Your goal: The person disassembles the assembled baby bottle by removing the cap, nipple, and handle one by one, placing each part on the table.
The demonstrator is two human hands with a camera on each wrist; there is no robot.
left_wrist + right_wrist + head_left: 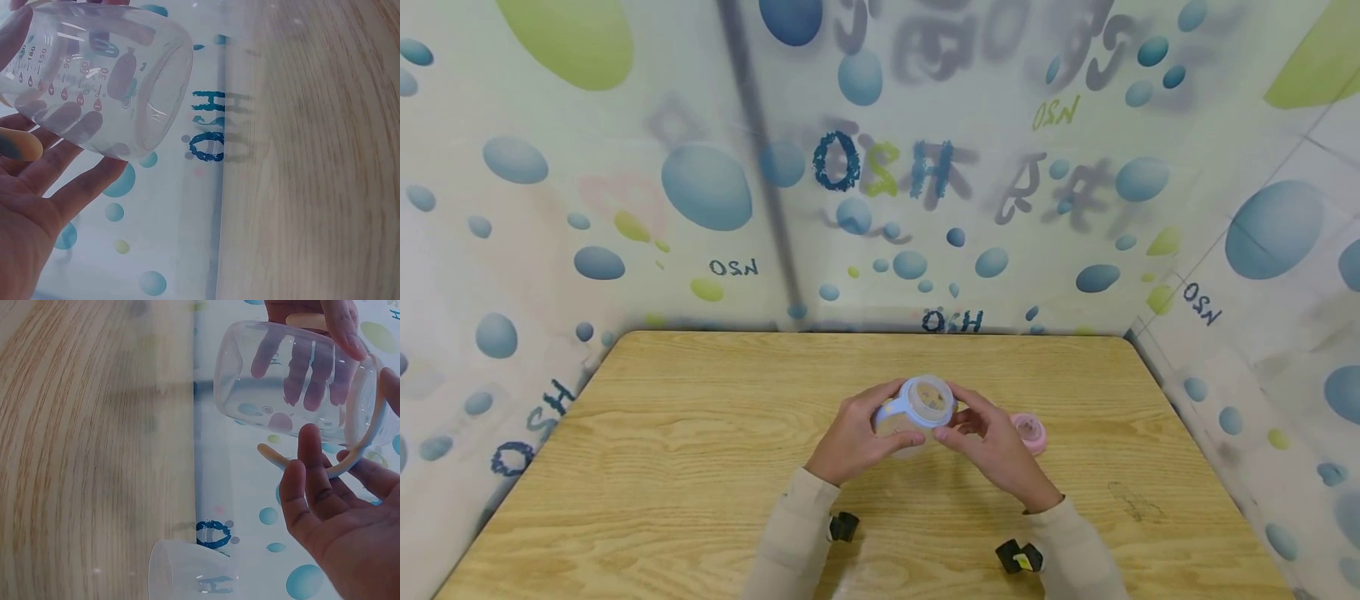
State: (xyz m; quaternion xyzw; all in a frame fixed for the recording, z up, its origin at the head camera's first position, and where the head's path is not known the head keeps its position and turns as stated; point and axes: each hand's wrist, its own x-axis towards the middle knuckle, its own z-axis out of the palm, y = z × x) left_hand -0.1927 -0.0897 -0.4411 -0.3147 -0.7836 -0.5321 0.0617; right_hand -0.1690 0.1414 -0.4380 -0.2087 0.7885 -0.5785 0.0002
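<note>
A clear baby bottle with a printed scale is held above the table between both hands, its mouth end up. Round its neck sits a ring with side handles, blue in the head view and pale orange in the right wrist view. My left hand grips the bottle, its fingers spread along the wall in the left wrist view. On the other side, my right hand holds the ring between thumb and fingers, close to one handle. The bottle's base is clear of the table.
To the right of my right hand, a small round pink-rimmed thing lies on the wooden table. A translucent cup-like cover shows low in the right wrist view. Printed curtain walls enclose the back and sides.
</note>
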